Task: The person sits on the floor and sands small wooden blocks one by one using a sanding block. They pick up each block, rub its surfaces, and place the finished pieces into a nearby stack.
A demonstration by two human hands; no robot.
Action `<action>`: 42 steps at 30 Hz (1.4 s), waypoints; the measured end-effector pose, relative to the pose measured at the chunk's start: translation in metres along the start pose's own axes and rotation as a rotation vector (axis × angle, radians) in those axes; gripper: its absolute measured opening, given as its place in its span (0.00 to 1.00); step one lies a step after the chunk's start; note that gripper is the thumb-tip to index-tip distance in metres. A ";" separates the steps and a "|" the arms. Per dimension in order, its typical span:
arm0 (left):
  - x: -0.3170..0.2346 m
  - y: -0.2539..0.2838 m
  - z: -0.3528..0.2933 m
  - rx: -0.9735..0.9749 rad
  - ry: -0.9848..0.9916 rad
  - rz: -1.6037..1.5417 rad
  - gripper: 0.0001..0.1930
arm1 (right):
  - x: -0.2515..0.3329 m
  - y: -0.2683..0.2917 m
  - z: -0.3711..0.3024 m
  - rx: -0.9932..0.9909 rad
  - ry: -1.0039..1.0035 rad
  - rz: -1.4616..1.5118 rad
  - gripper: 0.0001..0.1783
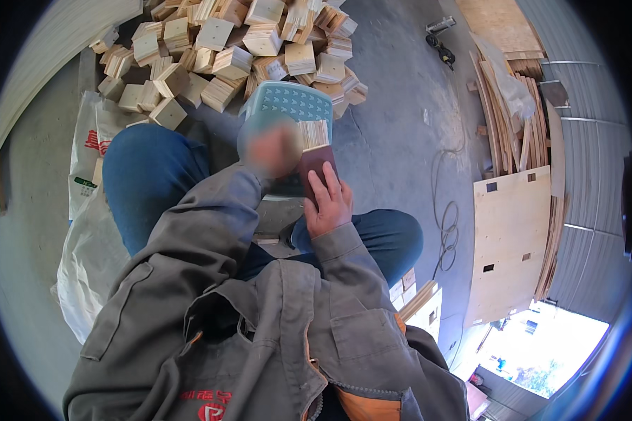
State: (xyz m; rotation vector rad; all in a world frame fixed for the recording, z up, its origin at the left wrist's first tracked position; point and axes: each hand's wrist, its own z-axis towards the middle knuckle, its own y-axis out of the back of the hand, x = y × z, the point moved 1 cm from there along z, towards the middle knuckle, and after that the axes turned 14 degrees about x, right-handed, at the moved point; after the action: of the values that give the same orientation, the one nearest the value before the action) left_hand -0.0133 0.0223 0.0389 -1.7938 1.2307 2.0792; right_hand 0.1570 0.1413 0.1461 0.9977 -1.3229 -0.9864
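Observation:
My right hand grips a flat reddish-brown block, fingers laid along its top face. The block's far end meets a pale plywood block with layered edges. Against the left side of the plywood block is my left hand, closed on it; a blur covers that hand and hides the single fingers. Both hands are above a light-blue plastic stool with a patterned top, standing between my bent knees.
Beyond the stool lies a large heap of plywood blocks. White plastic sacking is by my left knee. To the right, a cable coils on the floor near a leaning plywood panel and stacked boards. A power tool lies farther off.

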 end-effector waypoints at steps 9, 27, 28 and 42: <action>0.029 -0.011 0.004 0.244 0.083 -0.205 0.28 | -0.037 0.007 0.112 -0.025 -0.178 0.026 0.34; -0.005 0.010 -0.004 0.089 0.033 0.086 0.34 | -0.017 0.000 -0.008 0.019 -0.073 0.047 0.38; -0.009 0.013 -0.004 0.096 0.045 0.086 0.33 | -0.016 0.000 -0.009 0.017 -0.085 0.038 0.38; -0.039 0.027 -0.012 0.162 0.173 0.072 0.49 | -0.040 0.023 0.149 0.140 -0.331 0.035 0.32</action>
State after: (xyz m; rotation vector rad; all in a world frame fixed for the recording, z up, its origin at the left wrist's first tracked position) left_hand -0.0088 0.0123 0.0863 -1.9139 1.4813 1.8297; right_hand 0.0076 0.1845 0.1569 0.9385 -1.6975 -1.0755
